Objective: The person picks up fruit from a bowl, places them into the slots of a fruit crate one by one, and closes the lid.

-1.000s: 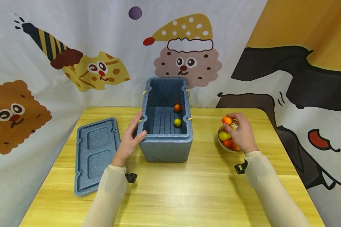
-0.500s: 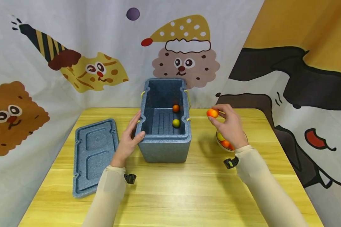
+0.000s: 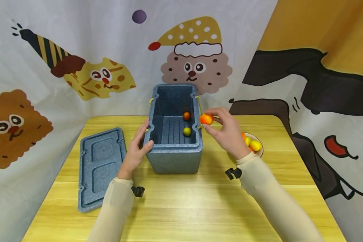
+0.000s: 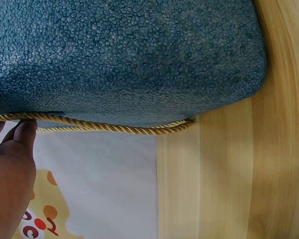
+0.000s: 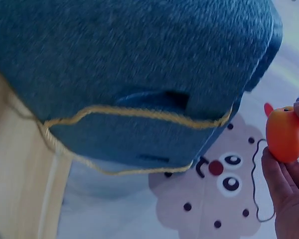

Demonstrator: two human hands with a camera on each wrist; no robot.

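Observation:
My right hand (image 3: 227,132) pinches an oval orange-red fruit (image 3: 206,119) between thumb and fingers, beside the box's right rim. In the right wrist view the fruit (image 5: 287,134) shows a small dark dimple on top. The deep blue-grey box (image 3: 175,161) stands open in the middle of the table. Inside lie an orange fruit (image 3: 186,116) and a yellow-green one (image 3: 187,131). My left hand (image 3: 135,151) rests along the box's left side, fingers extended and thumb at the front corner of the rim. In the left wrist view its fingertips are right at a yellow rope (image 4: 124,129).
A bowl (image 3: 261,153) of orange and yellow fruits stands to the right, partly hidden by my right forearm. The box's lid (image 3: 103,168) lies on the wooden table (image 3: 181,208) at left. Behind everything hangs a cartoon-printed cloth (image 3: 109,20).
My right hand has lifted the orange-red fruit from the bowl and carried it left to the box's right rim. My left hand stays against the box.

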